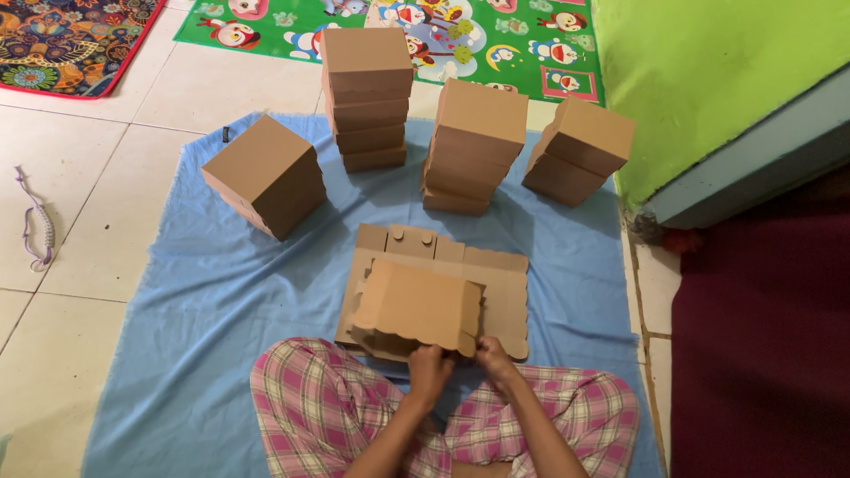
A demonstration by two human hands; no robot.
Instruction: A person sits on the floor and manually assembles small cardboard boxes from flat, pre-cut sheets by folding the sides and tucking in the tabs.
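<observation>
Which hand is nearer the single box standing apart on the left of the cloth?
Left. The left hand grips the half-folded box on the single box's side; the right hand grips farther away.

Brown cardboard boxes, blue cloth, pink plaid trousers — green wall, cartoon mat

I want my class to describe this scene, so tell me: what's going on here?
A person sits cross-legged on a blue cloth, both hands gripping the near edge of a half-folded cardboard box: left hand, right hand. It lies on a stack of flat cardboard blanks. Finished brown boxes stand in four piles beyond it.
</observation>
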